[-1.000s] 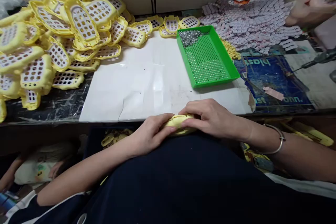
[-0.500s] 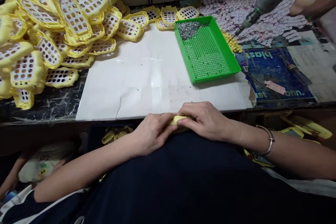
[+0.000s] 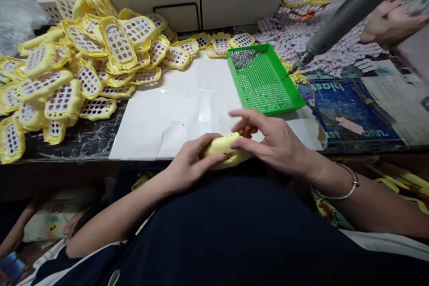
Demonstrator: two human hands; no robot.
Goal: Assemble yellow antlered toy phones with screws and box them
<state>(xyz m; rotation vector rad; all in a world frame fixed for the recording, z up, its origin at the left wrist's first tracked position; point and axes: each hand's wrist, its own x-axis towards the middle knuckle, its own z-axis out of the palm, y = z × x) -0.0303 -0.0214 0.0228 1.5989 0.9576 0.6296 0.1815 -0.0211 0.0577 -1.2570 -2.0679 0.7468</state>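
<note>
A yellow plastic shell [image 3: 224,148] rests at the near edge of the table, against my lap. My left hand [image 3: 189,165] is closed round its left end. My right hand [image 3: 273,143] touches its right end with thumb and lower fingers, while the upper fingers are spread above it. A small orange-brown thing shows under my right fingers; I cannot make out what it is. A silver bangle [image 3: 338,190] sits on my right wrist.
A white sheet [image 3: 174,107] covers the table's middle. A green tray [image 3: 266,78] with small screws stands beyond my hands. A heap of yellow perforated shells [image 3: 73,62] fills the left. A grey electric screwdriver [image 3: 338,20] hangs at the right, beside another person's hand [image 3: 390,20]. Small white parts [image 3: 318,31] lie behind.
Both hands have lifted the yellow shell slightly up from my lap toward the table edge. My right fingers have spread apart. The hanging screwdriver has swung into view at the right.
</note>
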